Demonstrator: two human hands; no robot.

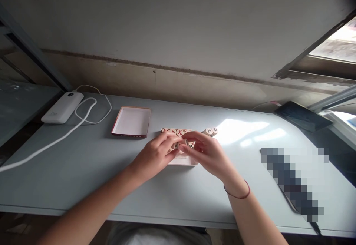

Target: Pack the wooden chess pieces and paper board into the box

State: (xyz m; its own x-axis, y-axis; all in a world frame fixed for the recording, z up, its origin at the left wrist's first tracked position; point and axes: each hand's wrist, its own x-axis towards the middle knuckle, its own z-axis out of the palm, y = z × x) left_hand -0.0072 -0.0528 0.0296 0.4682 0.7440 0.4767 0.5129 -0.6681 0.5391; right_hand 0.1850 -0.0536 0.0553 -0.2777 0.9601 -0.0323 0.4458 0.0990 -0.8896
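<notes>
A small open box (183, 161) holds round wooden xiangqi pieces (180, 132), with a row of red characters along its far side. Both hands meet over it. My left hand (158, 150) is closed, thumb and fingers pinching a piece with a black character (176, 146). From the other side my right hand (208, 152), a thin cord on its wrist, has its fingers curled around a piece at the box's middle. The fingers partly hide these pieces. Just beyond the right hand, a few loose xiangqi pieces (210, 131) lie on the desk.
The box's lid (132, 122) lies inner side up on the grey desk (133, 200). A white power bank (62, 108) with a cable (50, 145) is at the left. A dark phone (304, 117) lies at the back right, and a blurred-out dark object (292, 185) at the right.
</notes>
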